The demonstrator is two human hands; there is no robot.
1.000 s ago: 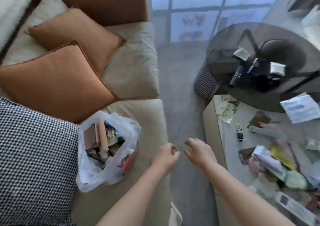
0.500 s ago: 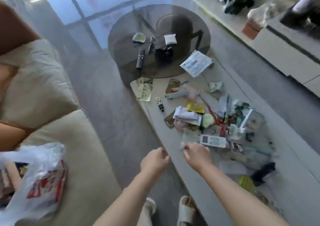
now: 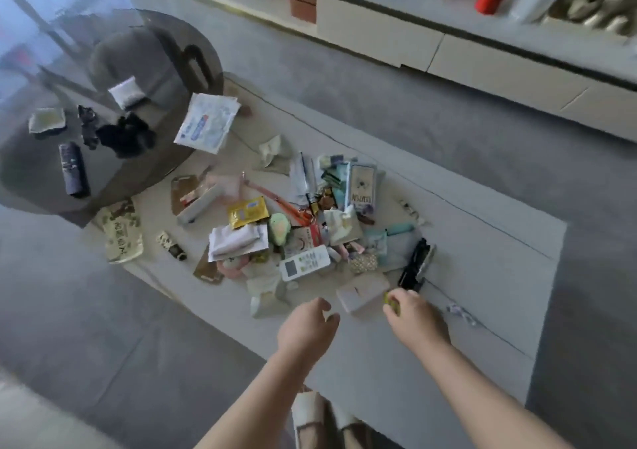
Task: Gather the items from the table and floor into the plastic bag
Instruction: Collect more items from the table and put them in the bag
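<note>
Head view, looking down on a low pale table (image 3: 482, 276) with a heap of small items (image 3: 310, 228) on it. The plastic bag is out of frame.

Right hand (image 3: 415, 317): over the near edge of the heap, fingers curled, pinching a small yellow-green packet (image 3: 391, 301) at the fingertips. The packet lies just beside a pale flat box (image 3: 362, 291) and near a black comb-like object (image 3: 415, 264).

Left hand (image 3: 306, 328): over the table's near side, fingers loosely curled, holding nothing, apart from the heap.

In the heap: white remote control (image 3: 305, 262), yellow sachet (image 3: 247, 211), folded white cloth (image 3: 238, 240), green soft toy (image 3: 279, 228). A printed white sheet (image 3: 206, 122) lies across the edge of a round dark glass table (image 3: 113, 79), which carries a dark remote (image 3: 73, 169). Slippers (image 3: 320, 410) visible below the table edge.
</note>
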